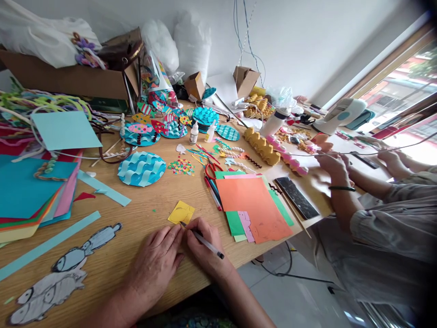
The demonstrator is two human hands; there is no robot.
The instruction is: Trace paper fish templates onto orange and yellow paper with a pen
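Note:
A small square of yellow paper [182, 210] with a curved drawn outline lies on the wooden table [150, 205] in front of me. My right hand [205, 243] grips a pen [210, 247], its tip at the paper's lower edge. Flat on the table, my left hand [155, 255] has its fingers stretched out and its fingertips at the same edge. To the left are paper fish cutouts [51, 291] drawn in dark lines and a pale blue paper strip [51, 243].
Orange paper [251, 205] tops a stack on the right, near red-handled scissors [215, 169] and a dark phone-like slab [297, 198]. Blue woven paper discs [141, 168] and glue bottles [194, 133] stand farther back. Another person's hands [332, 166] work at the right.

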